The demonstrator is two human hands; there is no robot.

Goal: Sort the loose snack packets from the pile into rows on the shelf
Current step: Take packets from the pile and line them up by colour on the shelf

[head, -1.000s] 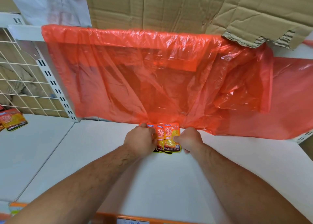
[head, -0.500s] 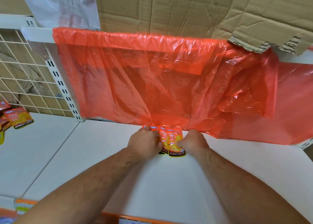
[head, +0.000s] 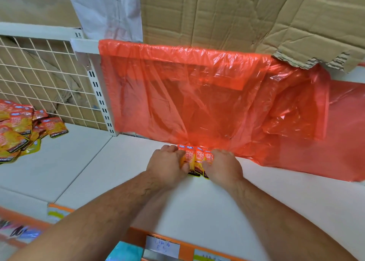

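A small overlapping row of orange-and-yellow snack packets [head: 195, 159] lies on the white shelf [head: 197, 201], right at the lower edge of a hanging red plastic sheet [head: 197, 102]. My left hand [head: 167, 167] grips the row from the left with curled fingers. From the right, my right hand [head: 222, 168] grips the same packets, covering their right end. A loose pile of the same packets [head: 21, 130] lies on the neighbouring shelf section at far left.
A wire mesh back panel [head: 45, 79] and a slotted upright [head: 98, 100] stand at left. Flattened cardboard [head: 237, 17] rests on the shelf above. An orange price rail with labels [head: 164, 247] runs along the shelf's front edge.
The view has shifted left, bringing the loose pile into sight. Both hands stay on the packet row and have closed in a little tighter around it.
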